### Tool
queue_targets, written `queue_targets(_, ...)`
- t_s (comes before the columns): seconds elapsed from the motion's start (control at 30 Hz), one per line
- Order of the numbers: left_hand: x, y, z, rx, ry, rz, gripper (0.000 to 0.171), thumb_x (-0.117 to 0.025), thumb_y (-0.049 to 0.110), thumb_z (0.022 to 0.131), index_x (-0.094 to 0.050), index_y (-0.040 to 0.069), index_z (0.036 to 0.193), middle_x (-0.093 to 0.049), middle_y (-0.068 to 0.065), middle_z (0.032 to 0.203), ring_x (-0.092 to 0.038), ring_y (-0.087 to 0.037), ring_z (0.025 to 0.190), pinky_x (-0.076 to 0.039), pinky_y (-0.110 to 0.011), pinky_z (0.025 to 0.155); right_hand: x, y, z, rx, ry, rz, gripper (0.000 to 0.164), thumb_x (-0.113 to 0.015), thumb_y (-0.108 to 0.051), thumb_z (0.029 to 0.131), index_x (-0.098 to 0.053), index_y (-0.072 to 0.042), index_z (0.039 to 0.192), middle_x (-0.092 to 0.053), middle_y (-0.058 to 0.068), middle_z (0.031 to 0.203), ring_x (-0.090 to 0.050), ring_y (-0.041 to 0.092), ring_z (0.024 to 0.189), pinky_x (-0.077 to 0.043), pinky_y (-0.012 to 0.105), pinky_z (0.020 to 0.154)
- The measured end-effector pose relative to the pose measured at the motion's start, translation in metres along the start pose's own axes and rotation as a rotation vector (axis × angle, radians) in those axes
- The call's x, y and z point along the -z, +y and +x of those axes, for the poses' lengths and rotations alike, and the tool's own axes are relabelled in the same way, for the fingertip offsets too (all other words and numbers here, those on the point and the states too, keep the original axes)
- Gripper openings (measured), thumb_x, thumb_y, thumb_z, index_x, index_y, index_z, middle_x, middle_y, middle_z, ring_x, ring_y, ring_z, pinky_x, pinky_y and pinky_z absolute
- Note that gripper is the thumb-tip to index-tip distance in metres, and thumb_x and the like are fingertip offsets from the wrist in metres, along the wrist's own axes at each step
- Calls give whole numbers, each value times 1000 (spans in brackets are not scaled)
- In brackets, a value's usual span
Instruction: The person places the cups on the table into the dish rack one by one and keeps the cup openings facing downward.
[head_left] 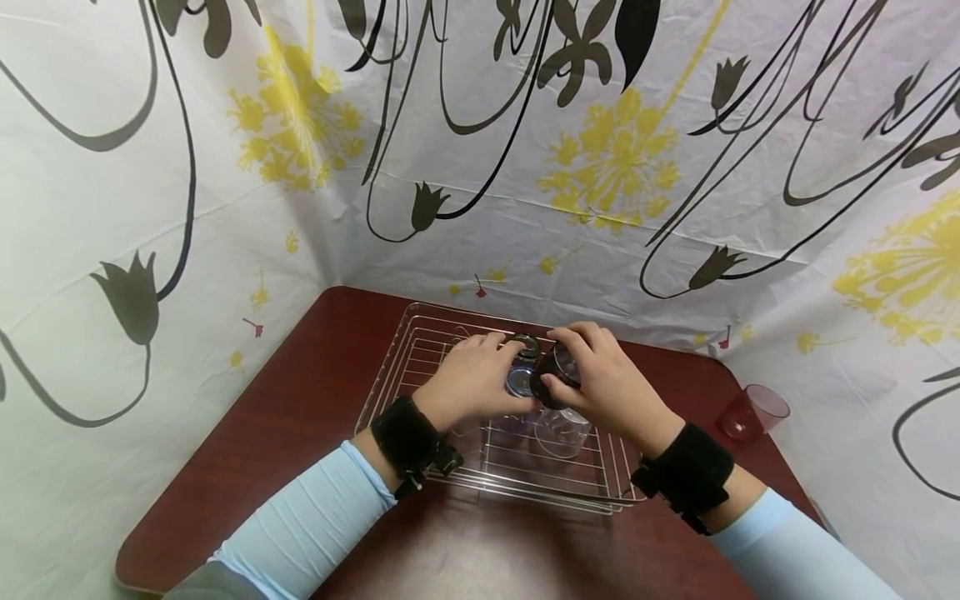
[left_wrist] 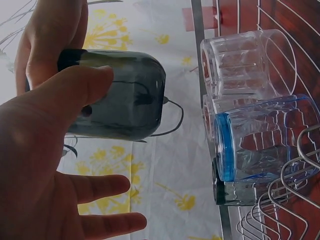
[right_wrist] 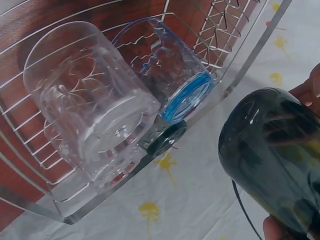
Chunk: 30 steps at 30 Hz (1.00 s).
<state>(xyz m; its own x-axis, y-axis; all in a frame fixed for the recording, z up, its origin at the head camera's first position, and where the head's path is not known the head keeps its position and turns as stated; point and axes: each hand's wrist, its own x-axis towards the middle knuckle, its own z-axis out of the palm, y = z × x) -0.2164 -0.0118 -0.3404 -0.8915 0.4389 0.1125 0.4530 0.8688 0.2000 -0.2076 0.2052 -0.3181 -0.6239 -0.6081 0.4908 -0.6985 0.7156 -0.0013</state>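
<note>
My right hand (head_left: 611,387) grips a dark, smoky grey-green glass (right_wrist: 270,150) above the wire rack (head_left: 525,492). My left hand (head_left: 476,379) is beside that glass with its fingers spread. In the left wrist view its thumb overlaps the glass; whether it touches, I cannot tell. Below the hands, several glasses stand upside down in the rack. A clear tumbler (right_wrist: 95,95) is nearest, a blue-based tumbler (left_wrist: 260,145) stands beside it, and a dark green glass (right_wrist: 165,137) is partly hidden behind.
A pink glass (head_left: 757,408) lies tilted on the dark red table (head_left: 300,417), right of the rack. The rack has wavy wire dividers (left_wrist: 280,195) along one side. A patterned cloth (head_left: 480,150) hangs behind the table and at both sides.
</note>
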Motion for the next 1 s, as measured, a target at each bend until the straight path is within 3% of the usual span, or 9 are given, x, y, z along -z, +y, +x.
queue_targets(0.33, -2, -2, -2, -21, 9, -1, 99, -63, 79, 74, -42, 22, 152, -48, -6, 149, -45, -30, 136, -35, -49, 115, -3, -12, 9, 19, -5, 36, 51, -70, -34, 91, -55, -11, 134, -53, 10, 126, -53, 31, 112, -46, 46, 94)
queue_targets(0.83, -7, -4, 1, -73, 5, -62, 85, -70, 70, 74, -52, 24, 143, -57, -3, 136, -51, -25, 130, -35, -44, 116, -7, -23, 13, 43, 2, 61, 48, -66, -34, 92, -56, -9, 132, -53, 9, 128, -53, 30, 113, -47, 46, 95)
queue_targets(1.0, -5, -5, 2, -91, -9, -98, 83, -71, 68, 75, -53, 22, 142, -59, -2, 134, -54, -22, 126, -41, -42, 111, -7, -22, 12, 39, -5, 69, 49, -66, -34, 93, -54, -9, 134, -52, 11, 130, -52, 31, 117, -47, 48, 96)
